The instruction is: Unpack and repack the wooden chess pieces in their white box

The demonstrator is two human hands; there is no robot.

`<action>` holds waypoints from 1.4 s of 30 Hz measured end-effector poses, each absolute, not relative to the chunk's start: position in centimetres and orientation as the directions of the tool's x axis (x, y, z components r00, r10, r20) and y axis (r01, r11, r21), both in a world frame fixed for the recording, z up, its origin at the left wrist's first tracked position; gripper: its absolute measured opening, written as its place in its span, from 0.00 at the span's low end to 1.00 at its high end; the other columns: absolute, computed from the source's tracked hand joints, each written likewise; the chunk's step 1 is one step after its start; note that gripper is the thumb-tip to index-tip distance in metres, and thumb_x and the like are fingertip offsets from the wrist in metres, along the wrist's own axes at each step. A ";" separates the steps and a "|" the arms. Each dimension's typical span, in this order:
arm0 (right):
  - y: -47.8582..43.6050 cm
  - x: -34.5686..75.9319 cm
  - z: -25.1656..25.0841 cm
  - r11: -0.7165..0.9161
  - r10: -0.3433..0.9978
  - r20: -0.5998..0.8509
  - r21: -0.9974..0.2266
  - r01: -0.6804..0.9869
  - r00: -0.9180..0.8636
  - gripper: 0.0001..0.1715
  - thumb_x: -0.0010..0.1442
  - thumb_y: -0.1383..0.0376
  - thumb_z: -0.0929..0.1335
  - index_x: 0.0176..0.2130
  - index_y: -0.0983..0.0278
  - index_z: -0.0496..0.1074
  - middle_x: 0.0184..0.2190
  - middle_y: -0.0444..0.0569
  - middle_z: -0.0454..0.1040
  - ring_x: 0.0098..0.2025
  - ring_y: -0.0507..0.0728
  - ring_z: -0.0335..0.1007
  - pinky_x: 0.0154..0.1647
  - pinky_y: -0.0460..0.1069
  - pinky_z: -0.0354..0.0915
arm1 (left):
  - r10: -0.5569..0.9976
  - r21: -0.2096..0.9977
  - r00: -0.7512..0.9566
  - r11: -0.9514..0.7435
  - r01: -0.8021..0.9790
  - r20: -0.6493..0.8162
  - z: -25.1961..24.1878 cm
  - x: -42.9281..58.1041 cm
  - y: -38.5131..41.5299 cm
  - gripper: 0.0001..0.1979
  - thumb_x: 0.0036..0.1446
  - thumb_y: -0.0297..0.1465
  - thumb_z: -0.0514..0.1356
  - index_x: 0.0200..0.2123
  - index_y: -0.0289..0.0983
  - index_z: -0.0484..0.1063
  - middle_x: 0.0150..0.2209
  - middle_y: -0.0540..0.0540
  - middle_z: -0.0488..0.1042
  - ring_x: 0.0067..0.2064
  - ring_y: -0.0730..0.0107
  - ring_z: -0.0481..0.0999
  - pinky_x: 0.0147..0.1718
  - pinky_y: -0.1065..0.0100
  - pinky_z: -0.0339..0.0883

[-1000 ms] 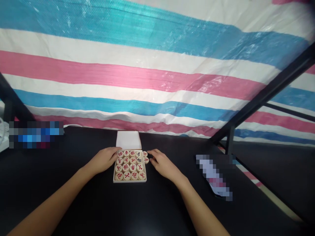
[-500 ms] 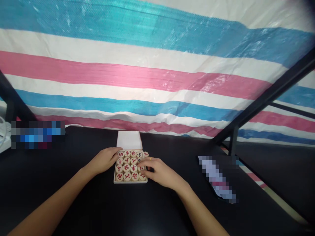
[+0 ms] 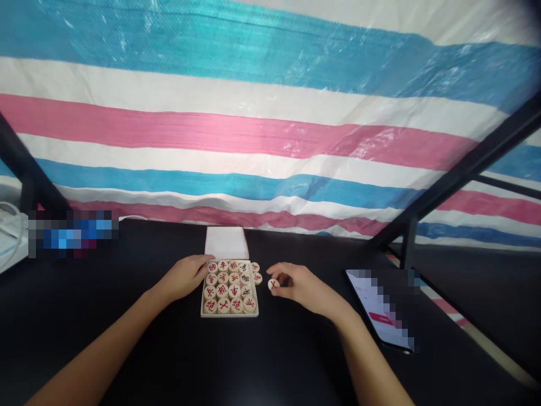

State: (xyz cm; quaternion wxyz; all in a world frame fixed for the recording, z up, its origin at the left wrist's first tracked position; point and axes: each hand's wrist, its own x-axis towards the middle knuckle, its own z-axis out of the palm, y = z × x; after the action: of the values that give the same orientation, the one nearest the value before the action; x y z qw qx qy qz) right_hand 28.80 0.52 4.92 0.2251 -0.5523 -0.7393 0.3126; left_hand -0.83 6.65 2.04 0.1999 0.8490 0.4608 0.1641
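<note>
A shallow white box [image 3: 229,316] full of round chess pieces stands on the black table; most show red characters, several in the right column black ones. Two red-marked pieces [image 3: 257,278] lie just outside its right edge. My left hand [image 3: 186,276] rests at the box's upper left corner, fingers close together against its edge; no piece shows in it. Off to the right of the box, my right hand [image 3: 296,285] pinches one red-marked piece [image 3: 274,285] between thumb and fingers.
Behind the box lies its white lid [image 3: 227,242]. A phone [image 3: 380,313], partly blurred, lies to the right. White cables [image 3: 12,231] and a pixelated object are at the left. Black metal bars [image 3: 460,169] and a striped sheet [image 3: 253,129] stand behind.
My right hand has moved right, away from the box, with a piece in its fingers. A second loose piece now shows beside the box. My left hand has stayed at the corner.
</note>
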 end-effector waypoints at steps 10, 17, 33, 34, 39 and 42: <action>0.9 27.1 3.4 0.192 0.950 -0.039 -0.706 0.681 -0.309 0.08 0.50 0.72 0.72 0.30 0.63 0.69 0.27 0.42 0.73 0.30 0.52 0.71 0.32 0.45 0.65 | 0.850 0.459 0.518 -0.500 0.735 0.096 2.0 -0.8 6.7 0.20 0.63 0.36 0.46 0.51 0.40 0.71 0.51 0.46 0.75 0.51 0.59 0.74 0.51 0.63 0.66; -0.2 26.4 5.4 0.374 0.919 0.141 -0.608 0.700 -0.368 0.05 0.57 0.63 0.71 0.36 0.62 0.74 0.34 0.45 0.72 0.37 0.53 0.69 0.41 0.47 0.64 | 0.841 0.458 0.534 -0.512 0.727 0.092 1.9 -0.8 6.8 0.20 0.63 0.36 0.46 0.51 0.40 0.70 0.52 0.46 0.75 0.52 0.60 0.74 0.51 0.64 0.65; -0.8 27.6 6.2 0.187 0.898 -0.178 -0.673 0.716 -0.403 0.11 0.47 0.69 0.73 0.32 0.62 0.68 0.28 0.41 0.71 0.30 0.51 0.67 0.30 0.44 0.60 | 0.840 0.469 0.532 -0.513 0.719 0.103 1.7 -1.0 6.9 0.20 0.63 0.36 0.46 0.52 0.38 0.70 0.52 0.44 0.74 0.52 0.59 0.74 0.51 0.63 0.65; -0.7 27.9 5.9 0.121 0.890 -0.252 -0.672 0.731 -0.379 0.12 0.46 0.69 0.73 0.30 0.63 0.67 0.26 0.40 0.70 0.28 0.51 0.66 0.27 0.43 0.59 | 0.841 0.466 0.531 -0.512 0.721 0.103 1.7 -1.0 6.9 0.20 0.63 0.36 0.46 0.52 0.38 0.70 0.52 0.44 0.74 0.52 0.59 0.74 0.51 0.63 0.65; -0.6 27.4 4.7 0.045 0.873 -0.330 -0.679 0.733 -0.359 0.14 0.44 0.71 0.74 0.28 0.63 0.65 0.25 0.39 0.70 0.26 0.50 0.65 0.24 0.42 0.56 | 0.841 0.471 0.532 -0.509 0.720 0.097 1.8 -0.9 6.8 0.20 0.63 0.35 0.46 0.51 0.39 0.71 0.52 0.44 0.75 0.52 0.59 0.74 0.51 0.63 0.65; -0.7 26.9 4.7 0.128 0.890 -0.241 -0.683 0.719 -0.387 0.15 0.44 0.71 0.74 0.27 0.63 0.64 0.25 0.38 0.68 0.26 0.48 0.63 0.25 0.42 0.55 | 0.836 0.475 0.540 -0.515 0.714 0.096 1.9 -0.9 6.8 0.20 0.63 0.35 0.46 0.52 0.38 0.70 0.52 0.44 0.74 0.52 0.59 0.73 0.51 0.62 0.65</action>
State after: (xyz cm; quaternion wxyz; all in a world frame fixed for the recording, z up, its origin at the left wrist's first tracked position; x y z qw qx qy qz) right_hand 26.95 -0.68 4.68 0.1130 -0.5420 -0.7423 0.3774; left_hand -0.91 6.84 1.86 0.1936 0.8558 0.4528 0.1586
